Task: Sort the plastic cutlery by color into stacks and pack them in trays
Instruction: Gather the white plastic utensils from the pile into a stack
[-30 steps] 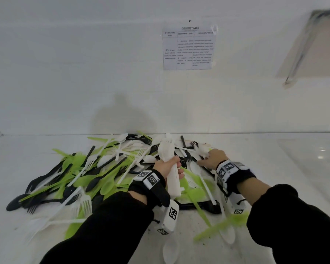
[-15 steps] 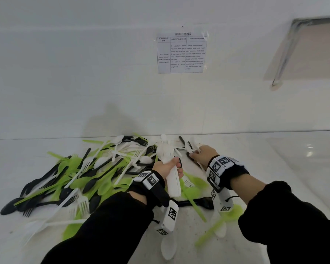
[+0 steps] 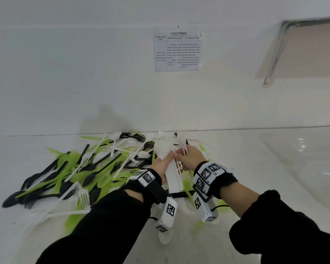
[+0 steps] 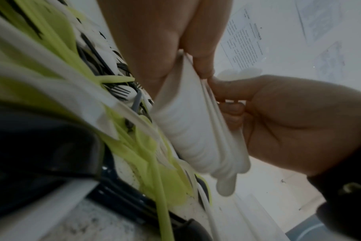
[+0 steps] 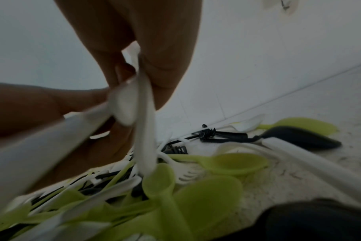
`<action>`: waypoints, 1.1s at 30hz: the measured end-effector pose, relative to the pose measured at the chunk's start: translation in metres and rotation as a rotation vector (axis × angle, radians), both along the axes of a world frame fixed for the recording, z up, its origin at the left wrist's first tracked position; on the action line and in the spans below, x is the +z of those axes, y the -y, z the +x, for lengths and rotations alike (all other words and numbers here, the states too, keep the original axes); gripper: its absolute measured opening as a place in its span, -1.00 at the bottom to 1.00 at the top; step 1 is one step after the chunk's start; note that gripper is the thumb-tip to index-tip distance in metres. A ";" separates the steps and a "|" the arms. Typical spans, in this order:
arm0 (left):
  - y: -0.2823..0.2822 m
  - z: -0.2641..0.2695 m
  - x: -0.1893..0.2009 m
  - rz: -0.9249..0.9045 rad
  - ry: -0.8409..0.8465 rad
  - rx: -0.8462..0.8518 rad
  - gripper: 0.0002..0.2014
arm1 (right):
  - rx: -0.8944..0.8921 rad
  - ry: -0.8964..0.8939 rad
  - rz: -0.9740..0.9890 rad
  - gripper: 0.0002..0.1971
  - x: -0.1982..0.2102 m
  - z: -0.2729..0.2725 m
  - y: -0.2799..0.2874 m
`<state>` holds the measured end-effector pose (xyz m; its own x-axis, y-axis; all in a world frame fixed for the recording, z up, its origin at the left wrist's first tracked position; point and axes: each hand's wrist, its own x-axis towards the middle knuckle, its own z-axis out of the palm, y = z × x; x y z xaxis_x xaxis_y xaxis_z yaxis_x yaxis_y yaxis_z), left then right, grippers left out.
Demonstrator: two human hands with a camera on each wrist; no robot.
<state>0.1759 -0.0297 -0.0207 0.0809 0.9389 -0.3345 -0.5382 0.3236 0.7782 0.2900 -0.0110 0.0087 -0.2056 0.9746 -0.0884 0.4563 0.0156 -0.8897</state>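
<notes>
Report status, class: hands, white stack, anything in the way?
Left hand grips white stack. Right hand pinches a white piece against it. Mixed pile beneath, nothing blocking.

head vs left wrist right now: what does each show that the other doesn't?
Head only: the whole mixed pile of green, black and white cutlery on the counter, both wrist cameras, both black sleeves, and a clear tub at the right.

Left wrist only: the end of the white stack up close, its nested pieces layered, and the left hand's fingertips clamping it.

Both: the left hand holds the white stack while the right hand pinches a white piece against it; the wall sheet shows too.
</notes>
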 end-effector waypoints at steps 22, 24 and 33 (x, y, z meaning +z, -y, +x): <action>0.028 -0.001 0.006 0.013 -0.157 0.050 -0.92 | -0.021 0.036 0.005 -0.77 -0.001 -0.005 0.028; 0.031 0.001 0.009 -0.001 -0.143 0.055 -0.92 | -0.009 0.033 -0.021 -0.74 -0.001 -0.007 0.031; 0.039 0.000 0.012 -0.034 -0.128 0.080 -0.79 | 0.026 -0.137 -0.081 -0.79 -0.004 -0.010 0.041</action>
